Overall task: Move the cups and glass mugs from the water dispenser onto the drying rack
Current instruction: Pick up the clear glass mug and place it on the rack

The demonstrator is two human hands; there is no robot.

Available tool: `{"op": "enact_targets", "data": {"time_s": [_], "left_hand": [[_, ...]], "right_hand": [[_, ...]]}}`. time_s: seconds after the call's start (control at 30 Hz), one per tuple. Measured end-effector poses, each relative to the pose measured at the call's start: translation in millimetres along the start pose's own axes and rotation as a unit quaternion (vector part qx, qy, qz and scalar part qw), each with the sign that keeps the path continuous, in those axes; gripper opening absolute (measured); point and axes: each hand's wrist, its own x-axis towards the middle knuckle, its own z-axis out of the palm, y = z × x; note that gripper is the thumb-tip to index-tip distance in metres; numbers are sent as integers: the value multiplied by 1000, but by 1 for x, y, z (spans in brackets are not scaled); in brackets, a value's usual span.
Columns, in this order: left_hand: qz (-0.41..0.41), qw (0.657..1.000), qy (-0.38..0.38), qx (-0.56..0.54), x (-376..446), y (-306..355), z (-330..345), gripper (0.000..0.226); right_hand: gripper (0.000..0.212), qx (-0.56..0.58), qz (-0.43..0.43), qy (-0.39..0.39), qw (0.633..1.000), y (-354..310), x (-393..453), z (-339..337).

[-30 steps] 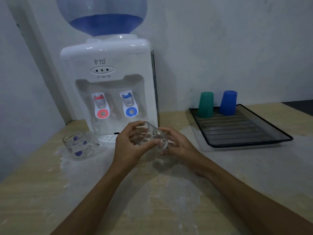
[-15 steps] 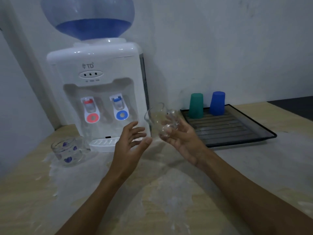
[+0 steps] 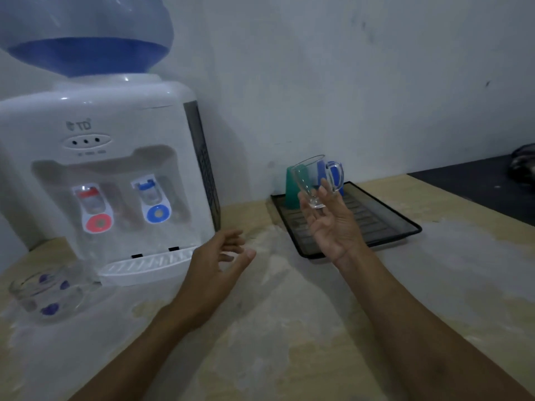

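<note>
Glass mug (image 3: 314,180), centre-right of frame above the rack (image 3: 388,215), sits loosely on the right hand's (image 3: 333,224) fingertips while the left hand (image 3: 215,257) hangs open and empty; so light a hold risks a slip and breakage.

Beyond my right fingertips (image 3: 323,189) stand an upturned green plastic cup (image 3: 291,188) and a blue one (image 3: 337,176). I see bare slats on the black ridged drying tray (image 3: 385,218) below and right of them.
</note>
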Motion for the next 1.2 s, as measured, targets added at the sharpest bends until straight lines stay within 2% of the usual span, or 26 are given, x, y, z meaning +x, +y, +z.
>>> {"op": "enact_targets", "data": {"time_s": [0.13,0.4,0.63,0.77,0.83,0.9,0.97,1.0,1.03,1.1,1.2], "left_hand": [[2,999,28,-20,46,8,39,42],[-80,988,85,-98,101,0,113,40],[-101,987,84,-94,99,-27,115,35],[-100,987,72,-106,98,-30,115,30],[-103,985,74,-117,98,-31,114,23],[-109,983,81,-127,98,-32,112,19],[-114,981,82,-134,99,-33,111,20],[-117,981,80,-135,99,-34,112,21],[-120,980,79,-135,100,-34,113,22],[-127,979,77,-137,101,-33,114,22],[-132,978,77,-143,101,-33,114,20]], "right_hand": [[57,31,-36,30,998,-11,4,-5],[52,46,-69,37,996,-23,12,-17],[45,5,-67,50,996,-27,11,-17],[51,-104,-93,34,990,-37,16,-19],[47,-196,-105,26,975,-46,18,-21],[53,-294,-105,34,949,-58,18,-20],[64,-417,-95,64,902,-74,19,-15],[69,-496,-85,75,861,-83,20,-10],[73,-580,-70,74,808,-92,22,-5],[78,-734,-37,50,677,-107,35,6],[74,-879,-6,10,477,-124,68,15]]}}
